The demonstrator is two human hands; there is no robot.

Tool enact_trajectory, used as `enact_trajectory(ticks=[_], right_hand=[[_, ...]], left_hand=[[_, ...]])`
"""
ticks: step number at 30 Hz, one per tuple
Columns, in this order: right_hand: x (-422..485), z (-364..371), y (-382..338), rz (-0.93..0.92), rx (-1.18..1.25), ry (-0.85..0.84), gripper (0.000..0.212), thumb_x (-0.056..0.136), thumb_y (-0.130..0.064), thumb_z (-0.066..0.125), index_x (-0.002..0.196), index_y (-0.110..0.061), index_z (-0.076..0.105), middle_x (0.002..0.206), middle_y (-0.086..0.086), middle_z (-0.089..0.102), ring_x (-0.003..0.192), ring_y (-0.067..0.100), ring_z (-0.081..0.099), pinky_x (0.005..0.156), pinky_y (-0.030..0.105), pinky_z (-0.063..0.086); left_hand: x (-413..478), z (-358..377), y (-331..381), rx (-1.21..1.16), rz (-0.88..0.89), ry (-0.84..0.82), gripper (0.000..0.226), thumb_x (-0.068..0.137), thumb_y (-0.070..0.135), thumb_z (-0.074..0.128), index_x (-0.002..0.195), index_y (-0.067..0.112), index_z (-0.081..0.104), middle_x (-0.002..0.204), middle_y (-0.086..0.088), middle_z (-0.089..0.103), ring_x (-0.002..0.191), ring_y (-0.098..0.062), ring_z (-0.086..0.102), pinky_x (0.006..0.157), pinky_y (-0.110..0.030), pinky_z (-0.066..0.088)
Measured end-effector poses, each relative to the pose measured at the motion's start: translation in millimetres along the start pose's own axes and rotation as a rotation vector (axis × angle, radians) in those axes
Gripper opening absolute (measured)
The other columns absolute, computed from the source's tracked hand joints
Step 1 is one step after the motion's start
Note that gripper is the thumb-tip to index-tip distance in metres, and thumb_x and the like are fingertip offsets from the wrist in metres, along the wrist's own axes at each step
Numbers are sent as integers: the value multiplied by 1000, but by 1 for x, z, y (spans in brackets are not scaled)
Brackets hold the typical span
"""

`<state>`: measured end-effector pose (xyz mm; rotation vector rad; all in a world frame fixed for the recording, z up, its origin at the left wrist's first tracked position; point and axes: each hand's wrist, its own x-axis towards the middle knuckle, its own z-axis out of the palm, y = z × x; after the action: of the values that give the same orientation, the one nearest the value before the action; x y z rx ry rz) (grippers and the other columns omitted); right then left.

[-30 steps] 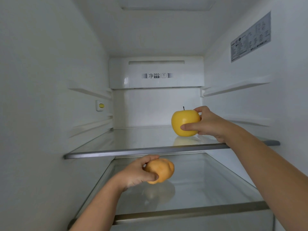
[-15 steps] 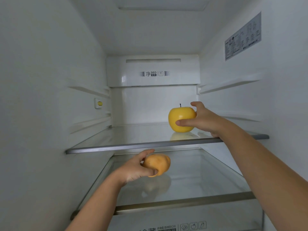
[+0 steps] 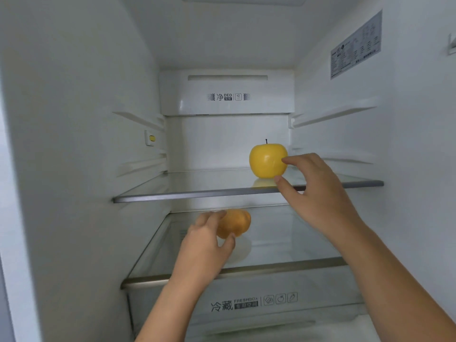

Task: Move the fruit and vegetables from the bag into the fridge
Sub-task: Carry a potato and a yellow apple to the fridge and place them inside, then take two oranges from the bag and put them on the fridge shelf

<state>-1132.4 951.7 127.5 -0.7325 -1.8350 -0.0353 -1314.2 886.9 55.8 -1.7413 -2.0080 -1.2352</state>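
a yellow apple stands upright on the upper glass shelf of the fridge. the right hand is spread beside it, one fingertip touching its side. below, the left hand cups an orange fruit just above the lower glass shelf.

1. Fridge walls: smooth white plastic with a soft sheen.
2. Upper shelf: clear glass, reflective, edged at the front with a brushed metal strip.
3. Lower shelf: the same glass and metal trim.
4. Apple: glossy, smooth yellow skin.
5. Orange fruit: matt, slightly dimpled.
6. Drawer: translucent plastic with printed lettering.
7. Label: printed paper or film, matt.
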Motion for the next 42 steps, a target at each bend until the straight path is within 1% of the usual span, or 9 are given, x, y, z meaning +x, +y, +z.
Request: enact_trajectory(ticks=[2,5,8,11,17,25,29,37,42], right_hand=[[-17,-3,-3,-79,-71,70,34,86,-30,57,114,-12,60,112,4,58,104,20,50,88,32,39],[-44,-9,-11,-135,-147,98,40,83,-35,45,108,-9,63,105,6,62,98,18,49,85,33,39],[-74,-13,-17,-141,-259,86,41,81,-34,43,103,-6,66,103,10,66,97,28,59,86,44,43],[-106,-17,-24,-122,-356,67,40,81,-32,44,100,-5,67,103,12,67,97,30,63,87,52,43],[-175,-35,-39,-51,-461,-27,38,83,-28,46,103,-3,66,103,13,68,94,28,63,83,44,50],[-260,-92,-64,121,-639,-114,38,84,-30,43,103,-7,68,106,10,68,100,28,63,88,51,49],[-293,-138,-81,154,-710,-66,34,82,-26,47,100,-6,68,104,9,68,98,28,62,85,47,50],[-369,-250,-137,321,-891,9,35,83,-27,46,103,-7,67,107,8,67,103,30,61,85,50,49],[-434,-333,-201,431,-1041,86,34,82,-27,46,100,-7,68,104,7,68,99,29,62,84,48,50]], left_hand=[[-15,1,5,70,68,109,41,83,26,59,123,21,54,127,-1,53,111,-25,51,89,-39,46],[-37,0,15,167,183,222,36,77,29,48,105,13,65,109,-9,65,91,-31,62,72,-40,50],[-60,-1,22,203,240,243,39,77,30,42,100,12,66,104,-9,67,90,-31,62,72,-38,49],[-82,0,25,185,289,259,37,78,28,43,101,11,66,104,-9,67,92,-30,62,76,-39,48],[-136,14,31,35,363,183,33,80,25,46,103,11,66,106,-7,66,97,-27,60,82,-37,45],[-200,27,70,-138,442,32,36,83,27,44,105,9,66,107,-8,67,99,-27,62,87,-40,48],[-234,25,103,-259,515,8,34,83,25,46,106,10,65,109,-7,66,101,-26,60,88,-38,45],[-320,3,189,-481,650,-21,34,82,23,46,103,7,67,107,-9,67,100,-24,57,88,-39,44],[-403,-33,259,-663,762,-148,33,81,22,46,102,6,67,106,-8,67,97,-27,61,86,-38,46]])
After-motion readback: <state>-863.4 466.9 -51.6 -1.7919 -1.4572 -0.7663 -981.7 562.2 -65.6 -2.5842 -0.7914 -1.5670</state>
